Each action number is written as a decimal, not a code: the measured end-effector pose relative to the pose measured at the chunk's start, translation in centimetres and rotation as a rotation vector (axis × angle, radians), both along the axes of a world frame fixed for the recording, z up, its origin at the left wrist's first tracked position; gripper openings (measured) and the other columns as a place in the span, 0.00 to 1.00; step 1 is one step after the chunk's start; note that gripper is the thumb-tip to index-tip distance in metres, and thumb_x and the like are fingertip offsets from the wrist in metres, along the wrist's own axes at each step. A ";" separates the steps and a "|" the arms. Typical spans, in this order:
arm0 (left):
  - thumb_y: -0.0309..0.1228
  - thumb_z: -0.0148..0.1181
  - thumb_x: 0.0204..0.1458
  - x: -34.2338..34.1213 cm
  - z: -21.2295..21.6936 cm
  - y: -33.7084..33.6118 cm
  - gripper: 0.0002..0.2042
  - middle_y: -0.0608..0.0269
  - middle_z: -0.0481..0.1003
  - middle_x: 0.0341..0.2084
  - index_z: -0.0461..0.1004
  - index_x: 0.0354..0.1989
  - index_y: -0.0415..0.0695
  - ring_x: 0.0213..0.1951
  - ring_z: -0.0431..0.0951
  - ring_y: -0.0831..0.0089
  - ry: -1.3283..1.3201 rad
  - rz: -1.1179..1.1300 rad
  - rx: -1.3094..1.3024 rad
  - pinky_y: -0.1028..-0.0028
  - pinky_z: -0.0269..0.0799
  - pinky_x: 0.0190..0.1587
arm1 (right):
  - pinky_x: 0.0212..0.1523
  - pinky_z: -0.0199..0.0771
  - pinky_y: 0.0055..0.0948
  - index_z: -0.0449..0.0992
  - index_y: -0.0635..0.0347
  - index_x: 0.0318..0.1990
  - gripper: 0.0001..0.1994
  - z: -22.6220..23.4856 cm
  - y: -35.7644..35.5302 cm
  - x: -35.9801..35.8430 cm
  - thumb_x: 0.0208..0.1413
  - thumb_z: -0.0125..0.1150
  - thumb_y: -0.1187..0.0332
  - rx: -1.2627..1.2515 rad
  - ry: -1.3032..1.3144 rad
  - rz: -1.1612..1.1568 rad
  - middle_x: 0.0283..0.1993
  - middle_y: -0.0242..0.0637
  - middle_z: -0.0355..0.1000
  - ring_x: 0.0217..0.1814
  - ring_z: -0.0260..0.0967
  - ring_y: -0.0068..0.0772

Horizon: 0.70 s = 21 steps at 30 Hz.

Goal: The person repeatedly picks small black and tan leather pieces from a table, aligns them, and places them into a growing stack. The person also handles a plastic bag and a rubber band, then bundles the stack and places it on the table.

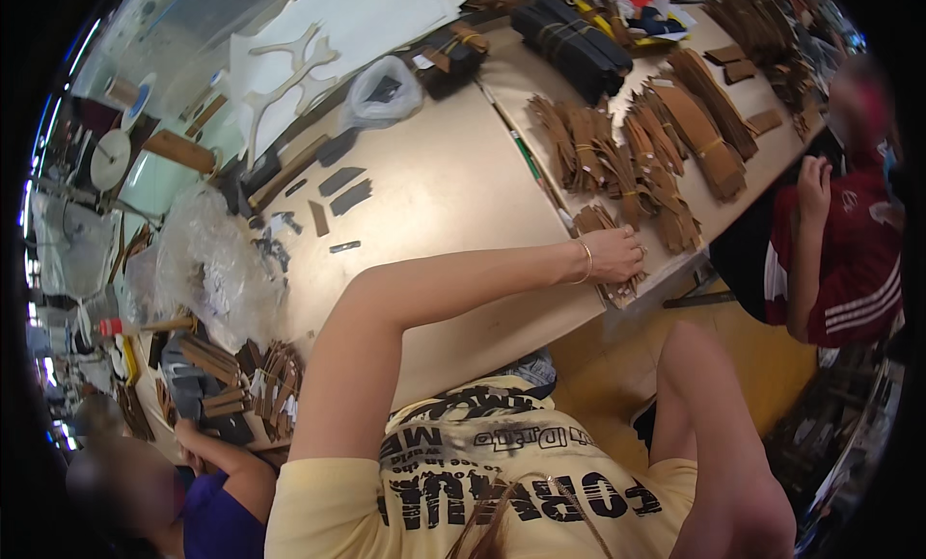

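My left arm reaches across the table to the right. The left hand (pixel 615 255), with a bracelet and a ring, is at the table's near right edge. Its fingers are curled over a small bundle of brown strips (pixel 593 218), whose ends show on both sides of the hand. Just beyond it lie several banded bundles of brown strips (pixel 666 197). My right arm (pixel 719 414) is bent at the lower right, its elbow pointing forward; the right hand is out of view.
Black wrapped bundles (pixel 569 43) lie at the back of the table (pixel 453 192). Dark flat pieces (pixel 349 197) are scattered left of centre, near crumpled clear plastic (pixel 212 260). One person in a dark red shirt (pixel 849 231) is at right, another in purple (pixel 227 501) at lower left.
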State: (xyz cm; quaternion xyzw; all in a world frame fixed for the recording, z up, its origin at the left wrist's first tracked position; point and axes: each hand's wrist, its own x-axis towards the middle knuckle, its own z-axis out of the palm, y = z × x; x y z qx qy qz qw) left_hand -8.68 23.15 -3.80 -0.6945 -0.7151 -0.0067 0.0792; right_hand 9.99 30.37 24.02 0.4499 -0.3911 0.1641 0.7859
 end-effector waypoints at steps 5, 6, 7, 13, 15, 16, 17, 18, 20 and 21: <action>0.41 0.65 0.45 -0.3 0.5 -3.5 0.18 0.58 0.74 0.37 0.71 0.38 0.43 0.46 0.74 0.61 -0.239 0.020 0.115 0.64 0.66 0.52 | 0.46 0.71 0.33 0.73 0.54 0.40 0.11 -4.4 2.8 -3.6 0.63 0.54 0.57 -0.509 0.063 -0.143 0.36 0.32 0.70 0.41 0.69 0.29; 0.42 0.66 0.44 -0.1 0.3 -4.0 0.19 0.57 0.74 0.37 0.71 0.38 0.43 0.47 0.74 0.61 -0.287 0.015 0.152 0.63 0.66 0.52 | 0.40 0.71 0.29 0.73 0.53 0.32 0.12 -6.0 3.4 -4.4 0.62 0.55 0.57 -0.554 -0.049 -0.119 0.26 0.27 0.68 0.32 0.67 0.23; 0.41 0.65 0.46 0.0 0.0 -4.1 0.18 0.57 0.73 0.37 0.70 0.39 0.42 0.46 0.74 0.61 -0.292 0.022 0.147 0.64 0.67 0.52 | 0.41 0.71 0.30 0.73 0.58 0.33 0.12 -7.3 4.2 -4.7 0.63 0.53 0.59 -0.576 -0.176 -0.184 0.26 0.31 0.68 0.33 0.68 0.26; 0.37 0.63 0.48 1.1 -2.1 -2.1 0.15 0.56 0.75 0.35 0.69 0.38 0.40 0.41 0.77 0.59 -0.262 0.136 0.136 0.64 0.71 0.45 | 0.42 0.72 0.37 0.72 0.74 0.38 0.13 -18.0 2.1 -1.3 0.65 0.46 0.70 -0.752 -0.961 -0.476 0.32 0.46 0.72 0.36 0.69 0.40; 0.36 0.65 0.45 1.0 -1.8 -2.3 0.16 0.54 0.76 0.35 0.71 0.38 0.40 0.41 0.79 0.59 -0.279 0.139 0.095 0.63 0.73 0.42 | 0.41 0.71 0.38 0.73 0.69 0.39 0.10 -19.7 0.7 0.9 0.64 0.49 0.70 -0.531 -1.177 -0.447 0.33 0.45 0.71 0.37 0.69 0.40; 0.35 0.65 0.45 0.9 -1.3 -3.0 0.17 0.53 0.76 0.35 0.70 0.39 0.39 0.40 0.79 0.58 -0.368 0.184 0.207 0.62 0.73 0.43 | 0.40 0.71 0.39 0.73 0.67 0.39 0.08 -20.3 0.1 1.5 0.64 0.50 0.70 -0.414 -1.268 -0.449 0.34 0.45 0.71 0.37 0.68 0.41; 0.34 0.66 0.44 0.8 -0.6 -3.7 0.18 0.52 0.76 0.35 0.70 0.40 0.38 0.40 0.79 0.57 -0.468 0.240 0.266 0.61 0.73 0.44 | 0.40 0.71 0.39 0.73 0.66 0.40 0.08 -20.7 -0.5 1.8 0.63 0.52 0.70 -0.249 -1.296 -0.439 0.35 0.45 0.72 0.39 0.69 0.42; 0.33 0.66 0.43 0.9 0.3 -4.6 0.19 0.51 0.77 0.34 0.70 0.42 0.38 0.39 0.79 0.56 -0.570 0.294 0.321 0.61 0.73 0.45 | 0.39 0.72 0.38 0.74 0.65 0.40 0.08 -20.9 -1.1 1.9 0.62 0.53 0.70 -0.091 -1.317 -0.441 0.37 0.45 0.73 0.40 0.70 0.43; 0.32 0.65 0.45 0.9 2.2 -8.3 0.19 0.52 0.77 0.32 0.69 0.44 0.36 0.36 0.80 0.58 -0.798 0.480 0.833 0.62 0.75 0.44 | 0.42 0.72 0.40 0.76 0.63 0.42 0.08 -21.6 -3.0 1.2 0.59 0.58 0.70 0.154 -1.414 -0.435 0.41 0.44 0.75 0.44 0.71 0.45; 0.31 0.64 0.46 1.0 3.0 -10.8 0.19 0.53 0.77 0.31 0.69 0.46 0.36 0.35 0.80 0.58 -0.896 0.570 1.095 0.62 0.76 0.43 | 0.45 0.72 0.42 0.77 0.62 0.44 0.09 -22.0 -4.2 0.8 0.57 0.60 0.70 0.253 -1.494 -0.422 0.45 0.42 0.76 0.48 0.72 0.47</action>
